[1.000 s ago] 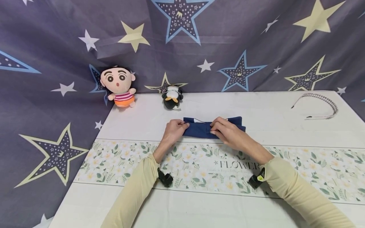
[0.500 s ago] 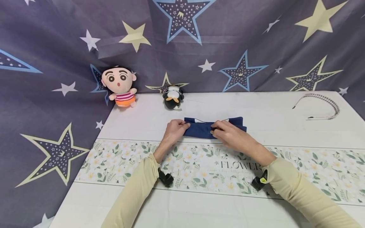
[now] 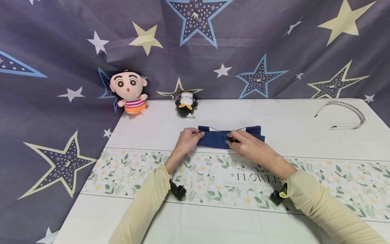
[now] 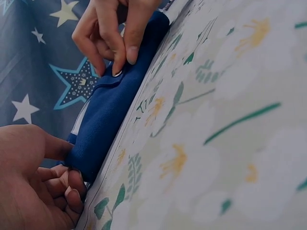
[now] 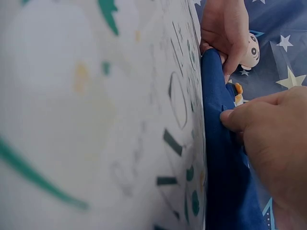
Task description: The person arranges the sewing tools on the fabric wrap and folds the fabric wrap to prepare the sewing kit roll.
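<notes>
A folded navy blue cloth lies crosswise on the table, white showing along its far edge. My left hand pinches its left end, thumb on top and fingers curled below, as the left wrist view shows. At the middle, my right hand pinches a small fabric tab on the cloth between thumb and fingers. A small pale, shiny spot shows by those fingertips in the left wrist view; I cannot tell what it is. From the head, the right hand covers part of the cloth's right half.
Behind the cloth stand a plush doll in a striped top and a small penguin plush. A beaded headband lies at the far right. The white table carries a floral strip. A star-patterned curtain hangs behind.
Both hands keep their places on the cloth. The right fingers shift only slightly at the tab. The whole head view has drifted a little, with everything appearing slightly further right.
</notes>
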The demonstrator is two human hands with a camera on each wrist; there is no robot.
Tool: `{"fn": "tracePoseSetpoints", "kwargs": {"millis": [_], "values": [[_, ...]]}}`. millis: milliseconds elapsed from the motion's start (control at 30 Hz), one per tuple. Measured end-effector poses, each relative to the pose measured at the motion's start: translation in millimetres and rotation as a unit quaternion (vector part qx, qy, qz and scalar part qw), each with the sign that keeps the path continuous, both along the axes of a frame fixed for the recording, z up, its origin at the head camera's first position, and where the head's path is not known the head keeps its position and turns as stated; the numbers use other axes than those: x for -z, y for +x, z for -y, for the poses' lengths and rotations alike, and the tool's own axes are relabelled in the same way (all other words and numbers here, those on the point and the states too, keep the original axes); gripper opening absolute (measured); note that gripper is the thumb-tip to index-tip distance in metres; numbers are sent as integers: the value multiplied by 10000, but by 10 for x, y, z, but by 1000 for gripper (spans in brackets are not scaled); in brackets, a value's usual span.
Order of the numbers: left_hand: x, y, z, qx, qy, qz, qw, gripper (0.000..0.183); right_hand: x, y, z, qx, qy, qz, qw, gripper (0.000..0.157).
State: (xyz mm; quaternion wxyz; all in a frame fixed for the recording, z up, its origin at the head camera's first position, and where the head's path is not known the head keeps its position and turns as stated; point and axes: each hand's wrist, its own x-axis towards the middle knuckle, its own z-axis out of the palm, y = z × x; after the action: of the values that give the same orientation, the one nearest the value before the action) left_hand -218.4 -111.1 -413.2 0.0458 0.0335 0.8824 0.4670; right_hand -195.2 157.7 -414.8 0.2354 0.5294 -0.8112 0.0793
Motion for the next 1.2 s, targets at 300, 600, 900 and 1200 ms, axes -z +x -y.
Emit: {"fn": "tracePoseSetpoints", "kwargs": {"millis": [300,600,900,1200], "values": [[-6,-5,12,-35,-48,-44,10000,27,21,32,9,294,190,-278,9990,36],[-24,28,69,-14,4,76,10000,27,119,60,-81,470,-1145,468,9912,35],[-37,191,174,-109,479,75,9988,23,99,282,-380,2760,-3275,1647,8885,28],[-18,246,156,-203,839,27,9963,20,84,398,-508,3693,-3900,3773,7545,41]]}}
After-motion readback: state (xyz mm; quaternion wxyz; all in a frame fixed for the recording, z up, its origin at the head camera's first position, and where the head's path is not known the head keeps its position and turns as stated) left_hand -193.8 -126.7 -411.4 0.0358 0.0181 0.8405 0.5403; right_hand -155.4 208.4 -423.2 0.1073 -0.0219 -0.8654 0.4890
